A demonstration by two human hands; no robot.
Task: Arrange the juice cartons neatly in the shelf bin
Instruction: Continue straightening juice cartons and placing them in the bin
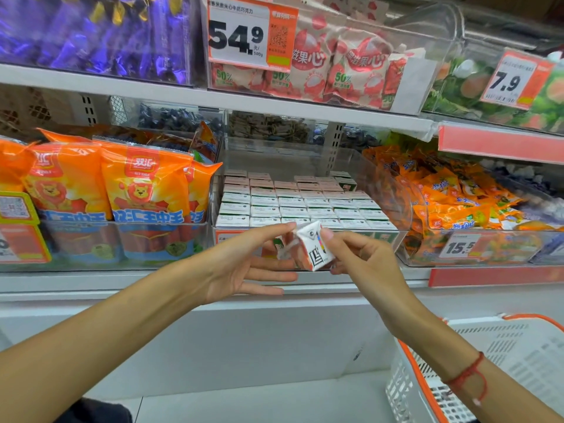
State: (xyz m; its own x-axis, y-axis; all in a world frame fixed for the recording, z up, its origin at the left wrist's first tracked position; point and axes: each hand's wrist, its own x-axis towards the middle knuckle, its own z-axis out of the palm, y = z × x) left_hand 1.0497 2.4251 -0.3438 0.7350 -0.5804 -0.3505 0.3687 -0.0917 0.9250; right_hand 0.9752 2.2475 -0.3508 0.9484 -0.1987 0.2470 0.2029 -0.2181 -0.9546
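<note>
- The right hand [355,257] pinches a small juice carton [311,247] by its right side; the left hand [244,264] touches its top left corner with thumb and forefinger, other fingers spread loose below.
- The carton's lower left side is hidden behind the fingers; its print is hard to read.
- Just beyond, the clear shelf bin [393,190] holds neat rows of cartons [299,206], its far part bare.
- A white basket [500,361], near right, is cut off by the frame.
</note>
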